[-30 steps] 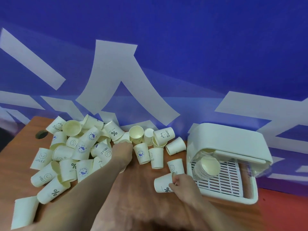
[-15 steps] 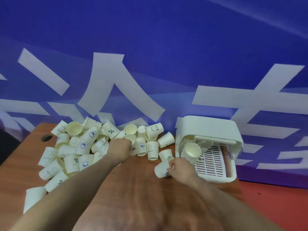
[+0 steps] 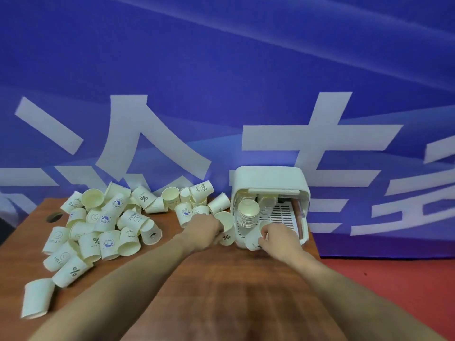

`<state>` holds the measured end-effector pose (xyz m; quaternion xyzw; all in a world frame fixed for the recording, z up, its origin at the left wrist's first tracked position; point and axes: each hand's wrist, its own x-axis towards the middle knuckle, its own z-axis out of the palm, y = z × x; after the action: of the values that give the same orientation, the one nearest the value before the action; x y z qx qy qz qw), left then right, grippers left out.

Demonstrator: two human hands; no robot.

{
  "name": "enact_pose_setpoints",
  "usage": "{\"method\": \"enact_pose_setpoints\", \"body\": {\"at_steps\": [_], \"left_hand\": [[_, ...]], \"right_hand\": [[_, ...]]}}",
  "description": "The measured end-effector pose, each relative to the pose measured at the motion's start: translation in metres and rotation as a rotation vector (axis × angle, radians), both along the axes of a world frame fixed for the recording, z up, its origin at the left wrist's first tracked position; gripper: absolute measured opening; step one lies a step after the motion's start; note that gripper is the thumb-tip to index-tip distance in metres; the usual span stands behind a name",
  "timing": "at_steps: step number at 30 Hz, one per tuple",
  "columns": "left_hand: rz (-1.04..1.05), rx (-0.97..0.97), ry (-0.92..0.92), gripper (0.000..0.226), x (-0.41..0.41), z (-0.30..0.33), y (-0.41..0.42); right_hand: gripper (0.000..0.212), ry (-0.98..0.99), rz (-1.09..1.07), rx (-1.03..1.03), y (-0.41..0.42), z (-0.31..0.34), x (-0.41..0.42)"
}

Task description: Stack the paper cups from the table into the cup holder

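Note:
A white plastic cup holder (image 3: pixel 269 179) with a slatted tray stands at the table's far right; a stack of nested paper cups (image 3: pixel 247 214) lies inside it on the left. My left hand (image 3: pixel 205 230) grips a paper cup marked "%" (image 3: pixel 225 227) just left of the holder's front. My right hand (image 3: pixel 277 236) holds another paper cup (image 3: pixel 253 238) at the holder's front edge, below the stack. Several loose cream paper cups (image 3: pixel 103 227) lie heaped on the left half of the table.
The wooden table (image 3: pixel 221 291) has a round cable hole (image 3: pixel 54 217) at its far left corner. A lone cup (image 3: pixel 37 299) lies near the left edge. A blue banner wall with white shapes rises right behind the table. Red floor shows to the right.
Both hands moved right toward the holder, each carrying a cup. The left hand lifted a "%" cup out of the pile. The camera tilted up and drew back.

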<state>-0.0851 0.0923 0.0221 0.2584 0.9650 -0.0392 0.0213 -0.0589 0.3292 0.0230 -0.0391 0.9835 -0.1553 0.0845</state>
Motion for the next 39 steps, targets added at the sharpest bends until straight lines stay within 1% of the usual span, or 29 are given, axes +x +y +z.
{"method": "enact_pose_setpoints", "body": {"at_steps": [5, 9, 12, 16, 19, 23, 28, 35, 39], "left_hand": [[-0.036, 0.013, 0.022, 0.033, 0.003, 0.006, 0.054], [-0.051, 0.02, 0.042, 0.037, 0.007, 0.002, 0.094], [-0.042, 0.016, 0.03, 0.036, 0.0, -0.002, 0.118], [0.016, -0.055, 0.001, 0.029, -0.014, -0.013, 0.143], [0.024, -0.1, -0.046, 0.025, -0.023, -0.028, 0.159], [0.052, -0.117, -0.111, 0.025, -0.04, -0.051, 0.172], [0.074, -0.134, -0.174, 0.024, -0.057, -0.067, 0.179], [0.063, -0.136, -0.188, 0.024, -0.066, -0.087, 0.184], [0.072, -0.111, -0.181, 0.029, -0.067, -0.089, 0.182]], "right_hand": [[0.016, 0.101, -0.12, 0.027, 0.047, 0.011, 0.008], [0.015, 0.13, -0.226, 0.031, 0.077, 0.011, 0.01], [0.017, 0.139, -0.255, 0.04, 0.093, 0.008, 0.006], [0.019, 0.131, -0.273, 0.043, 0.106, 0.0, -0.006], [0.021, 0.118, -0.275, 0.04, 0.111, -0.011, -0.018], [0.021, 0.067, -0.257, 0.058, 0.116, -0.032, -0.035], [0.022, 0.068, -0.225, 0.075, 0.121, -0.052, -0.05], [0.022, 0.148, -0.132, 0.051, 0.122, -0.062, -0.059], [0.022, 0.187, -0.112, 0.091, 0.121, -0.057, -0.058]]}}
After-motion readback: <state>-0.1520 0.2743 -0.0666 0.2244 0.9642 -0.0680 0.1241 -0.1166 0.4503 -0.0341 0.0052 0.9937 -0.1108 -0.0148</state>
